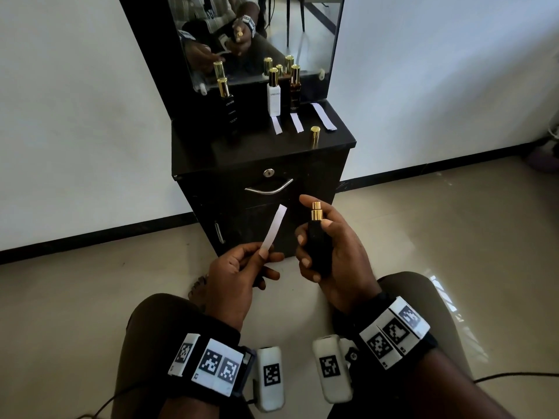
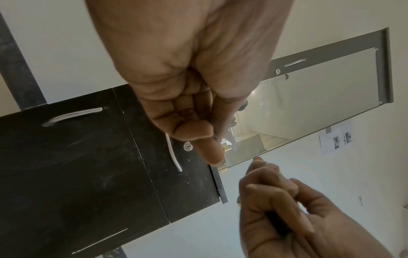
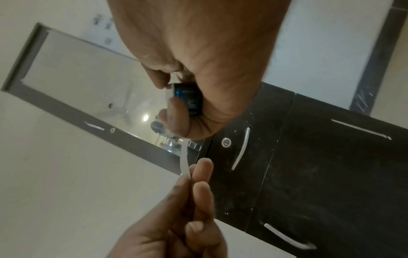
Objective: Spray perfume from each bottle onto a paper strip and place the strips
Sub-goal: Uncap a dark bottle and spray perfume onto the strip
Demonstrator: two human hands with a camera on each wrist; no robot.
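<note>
My right hand (image 1: 326,246) grips an uncapped black perfume bottle (image 1: 317,240) with a gold nozzle, upright, index finger raised beside the nozzle. In the right wrist view the bottle's base (image 3: 186,97) shows between my fingers. My left hand (image 1: 242,267) pinches the lower end of a white paper strip (image 1: 274,228) that slants up toward the bottle; the strip (image 3: 184,162) also shows in the right wrist view. On the black cabinet top (image 1: 211,152) stand a black bottle (image 1: 227,107), a white bottle (image 1: 274,96) and a brown bottle (image 1: 295,92). Three strips (image 1: 277,124) (image 1: 297,122) (image 1: 323,116) lie there.
A loose gold cap (image 1: 315,136) stands near the cabinet's front right edge. A mirror (image 1: 257,34) rises behind the bottles. The cabinet front has a lock (image 1: 268,173) and curved handle (image 1: 269,189). My knees frame the tiled floor below.
</note>
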